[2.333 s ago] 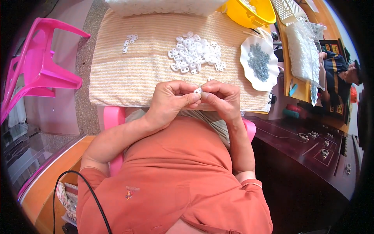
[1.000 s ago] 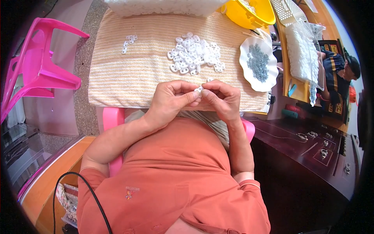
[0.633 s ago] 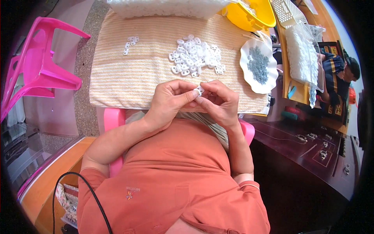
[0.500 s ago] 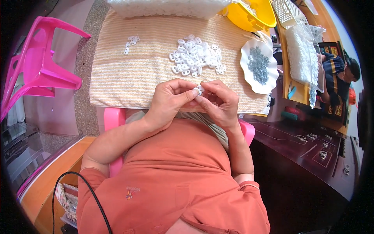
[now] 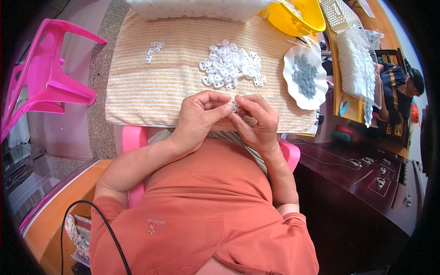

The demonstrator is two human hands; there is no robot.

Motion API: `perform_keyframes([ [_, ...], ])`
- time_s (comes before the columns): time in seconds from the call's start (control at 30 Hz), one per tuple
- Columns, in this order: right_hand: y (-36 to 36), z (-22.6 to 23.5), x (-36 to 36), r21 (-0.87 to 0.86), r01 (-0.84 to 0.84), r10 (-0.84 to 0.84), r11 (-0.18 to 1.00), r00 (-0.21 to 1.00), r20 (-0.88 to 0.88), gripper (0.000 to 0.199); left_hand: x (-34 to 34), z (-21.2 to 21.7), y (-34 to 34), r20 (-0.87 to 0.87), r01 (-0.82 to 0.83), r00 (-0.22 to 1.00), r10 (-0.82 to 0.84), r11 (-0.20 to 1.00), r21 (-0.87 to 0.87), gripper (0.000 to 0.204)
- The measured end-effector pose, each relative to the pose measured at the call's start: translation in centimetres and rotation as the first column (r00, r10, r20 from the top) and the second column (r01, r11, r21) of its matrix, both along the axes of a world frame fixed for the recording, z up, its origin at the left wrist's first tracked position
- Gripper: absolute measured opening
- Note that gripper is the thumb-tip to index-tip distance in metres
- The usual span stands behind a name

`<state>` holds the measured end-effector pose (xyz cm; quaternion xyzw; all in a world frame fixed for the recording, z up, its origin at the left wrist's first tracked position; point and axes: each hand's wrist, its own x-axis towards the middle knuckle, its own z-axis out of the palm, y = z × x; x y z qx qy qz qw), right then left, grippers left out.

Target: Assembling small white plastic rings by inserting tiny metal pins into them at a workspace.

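Between my fingertips, over the near edge of the cloth, is a small white plastic piece with holes (image 5: 233,106). My left hand (image 5: 199,114) pinches it between thumb and forefinger. The fingers of my right hand (image 5: 257,120) press on its other side; whether they hold a second small part is hidden. Just beyond lies a heap of white oval two-holed pieces (image 5: 227,64). A scalloped white dish (image 5: 289,89) on the right holds many small grey metal parts (image 5: 303,75). Several white pieces joined in a small cluster (image 5: 156,48) lie at the far left of the cloth.
A striped towel (image 5: 137,91) covers the table. At its back stand a clear bag of white pieces (image 5: 197,9) and a yellow basin (image 5: 293,20). A pink chair (image 5: 50,68) is on the left. At the far right, another person (image 5: 396,89) sits beside a clear bin (image 5: 355,64).
My right hand has shifted slightly, its thumb and fingers changing position on the white piece. My left hand stays nearly in place with its pinch.
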<state>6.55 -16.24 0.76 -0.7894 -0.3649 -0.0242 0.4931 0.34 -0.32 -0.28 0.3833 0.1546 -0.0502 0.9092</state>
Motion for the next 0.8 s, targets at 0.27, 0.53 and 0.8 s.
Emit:
perform_keyframes([
  [0.27,0.05,-0.11,0.02,-0.021,-0.024,0.026,0.999,0.996,0.088,0.03,-0.13,-0.05,-0.07,-0.005,-0.009,1.0,0.009,1.0,0.029,0.018],
  [0.53,0.04,0.19,0.01,-0.01,-0.051,0.051,0.999,0.996,0.075,0.027,-0.23,-0.28,-0.12,0.013,0.017,1.0,-0.019,0.997,0.079,0.014],
  [0.8,-0.04,0.28,-0.09,-0.019,-0.056,0.058,0.998,0.995,0.081,0.025,-0.37,0.09,-0.25,-0.001,0.015,1.0,-0.015,0.994,0.105,0.014],
])
